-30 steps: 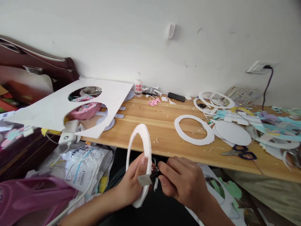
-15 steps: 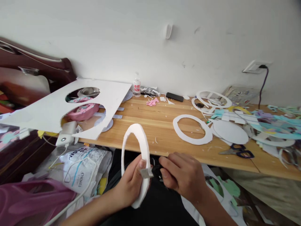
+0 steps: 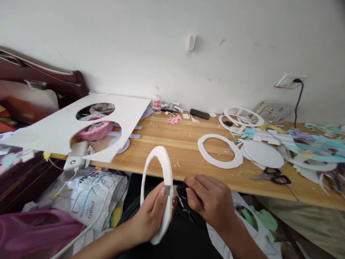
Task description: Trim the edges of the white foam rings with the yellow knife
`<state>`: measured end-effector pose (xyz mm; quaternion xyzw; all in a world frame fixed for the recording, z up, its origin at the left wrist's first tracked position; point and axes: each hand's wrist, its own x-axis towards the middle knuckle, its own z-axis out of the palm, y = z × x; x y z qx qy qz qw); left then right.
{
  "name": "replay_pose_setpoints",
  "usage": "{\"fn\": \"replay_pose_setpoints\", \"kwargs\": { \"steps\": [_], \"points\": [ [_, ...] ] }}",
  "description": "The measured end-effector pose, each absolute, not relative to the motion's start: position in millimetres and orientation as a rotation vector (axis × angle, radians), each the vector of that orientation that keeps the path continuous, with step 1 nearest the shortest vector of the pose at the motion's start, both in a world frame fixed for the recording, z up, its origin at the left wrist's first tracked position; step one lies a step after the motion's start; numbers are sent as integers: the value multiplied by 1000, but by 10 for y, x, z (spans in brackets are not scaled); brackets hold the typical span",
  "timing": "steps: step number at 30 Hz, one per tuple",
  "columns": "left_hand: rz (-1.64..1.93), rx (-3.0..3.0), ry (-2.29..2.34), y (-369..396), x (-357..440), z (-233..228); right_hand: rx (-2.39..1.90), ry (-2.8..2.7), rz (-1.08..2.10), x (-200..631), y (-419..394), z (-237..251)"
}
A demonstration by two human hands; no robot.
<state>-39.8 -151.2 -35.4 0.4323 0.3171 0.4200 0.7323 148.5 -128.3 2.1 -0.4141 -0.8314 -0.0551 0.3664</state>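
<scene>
My left hand grips a white foam ring by its lower part, holding it upright above my lap, with the thumb on the near face. In my right hand is a utility knife with a dark handle. Its flat metal blade lies across the ring's outer edge, close to my left thumb. The inner edge of the ring looks rough. Another white foam ring lies flat on the wooden table beyond my right hand. My right fingertips partly hide the knife's handle.
A white board with large round cutouts covers the table's left side. Scissors rest near the front edge at right, beside a white disc and colourful scraps. A bottle and a black phone stand along the wall.
The knife blade has moved up along the ring's edge and now lies flatter across it. My right hand has shifted slightly. The whole view has tilted a little.
</scene>
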Motion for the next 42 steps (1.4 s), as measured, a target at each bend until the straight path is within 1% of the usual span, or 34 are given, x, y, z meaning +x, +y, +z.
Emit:
{"fn": "replay_pose_setpoints", "kwargs": {
  "steps": [4,7,12,18,27,32,37,42],
  "points": [
    [861,1038,736,-1524,-461,-367,-1032,-2160,-124,1462,-1324,57],
    [887,1004,799,-1499,-478,-373,-1043,-2173,-132,1469,-1342,66],
    [972,751,728,-1412,-347,-262,-1061,-2177,-87,1514,-1323,16],
    [968,503,638,-1326,-229,-89,-1050,-2184,-71,1523,-1307,-8],
    [1047,586,674,-1270,-206,64,-1045,-2180,-94,1469,-1296,50],
    [1070,611,706,-1289,-225,18,-1029,-2171,-134,1433,-1292,131],
    [1163,622,760,-1308,-218,-56,-1047,-2170,-164,1465,-1280,82],
    [1175,656,791,-1315,-167,-54,-1055,-2155,-200,1410,-1290,79]
  ]
}}
